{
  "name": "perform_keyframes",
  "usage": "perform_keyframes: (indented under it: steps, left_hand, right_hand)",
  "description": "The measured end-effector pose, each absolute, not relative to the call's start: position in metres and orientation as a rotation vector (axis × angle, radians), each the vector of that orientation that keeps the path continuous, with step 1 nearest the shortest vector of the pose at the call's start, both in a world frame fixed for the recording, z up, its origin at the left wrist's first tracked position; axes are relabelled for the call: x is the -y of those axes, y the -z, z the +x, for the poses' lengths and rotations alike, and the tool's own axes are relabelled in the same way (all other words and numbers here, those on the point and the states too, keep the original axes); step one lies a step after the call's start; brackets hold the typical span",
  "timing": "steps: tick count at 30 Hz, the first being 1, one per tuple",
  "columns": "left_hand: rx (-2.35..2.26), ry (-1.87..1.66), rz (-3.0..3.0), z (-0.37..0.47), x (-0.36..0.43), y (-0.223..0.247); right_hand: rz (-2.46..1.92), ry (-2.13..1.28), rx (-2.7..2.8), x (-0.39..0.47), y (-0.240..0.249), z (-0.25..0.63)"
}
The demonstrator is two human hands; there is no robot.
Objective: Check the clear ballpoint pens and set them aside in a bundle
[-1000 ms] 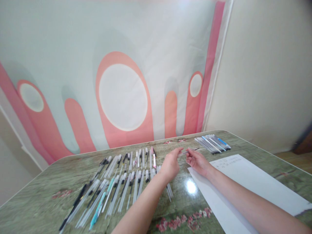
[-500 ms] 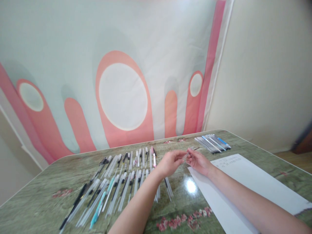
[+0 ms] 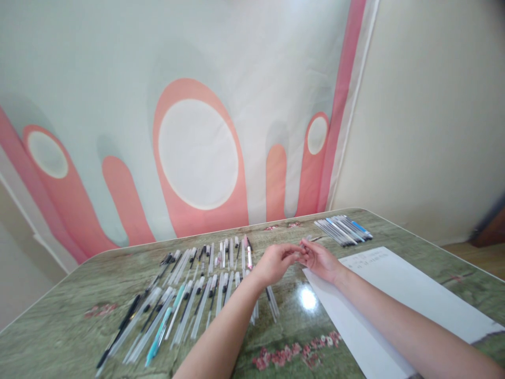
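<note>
My left hand [image 3: 279,263] and my right hand [image 3: 320,261] meet over the table, fingertips touching. Both are closed in a pinch around a small, thin, clear piece, mostly hidden by the fingers and too blurred to name. Under my right forearm lies a white sheet of paper [image 3: 406,295] with faint handwriting near its far edge. To the left of my left hand, clear pen barrels, caps and dark refills lie in two rows, among them a turquoise pen [image 3: 159,337] and a pink-and-white pen [image 3: 249,252].
A bundle of thin refills [image 3: 343,230], some blue, lies at the far right of the green patterned table [image 3: 59,310]. Behind the table hangs a backdrop [image 3: 256,79] with coral shapes. Light glares on the tabletop between my forearms.
My left fingers have closed in against my right fingertips, narrowing the gap between the hands. The pens, refills and paper lie as before; the view has shifted slightly.
</note>
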State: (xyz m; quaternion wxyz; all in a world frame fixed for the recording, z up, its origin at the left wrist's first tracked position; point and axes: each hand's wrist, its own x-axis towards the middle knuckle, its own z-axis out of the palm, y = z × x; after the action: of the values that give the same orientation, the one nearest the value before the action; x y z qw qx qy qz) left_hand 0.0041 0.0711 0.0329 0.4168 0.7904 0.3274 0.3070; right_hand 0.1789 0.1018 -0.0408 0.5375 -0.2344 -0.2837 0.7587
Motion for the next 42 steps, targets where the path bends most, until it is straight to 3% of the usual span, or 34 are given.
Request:
perform_keyframes:
  steps: [10,16,42]
  left_hand:
    - [-1.113,-0.847,2.093,-0.002,-0.088,-0.016]
    - [-1.519,-0.477,2.311,-0.031,-0.094,-0.032]
    - [-1.626,0.028,2.328,-0.027,-0.085,-0.034]
  right_hand:
    - [-0.526,-1.869,0.544,-0.106,0.042,0.183]
    - [-0.530,-1.877,0.511,-0.107,0.042,0.183]
    - [-0.527,-1.895,0.516,-0.108,0.045,0.183]
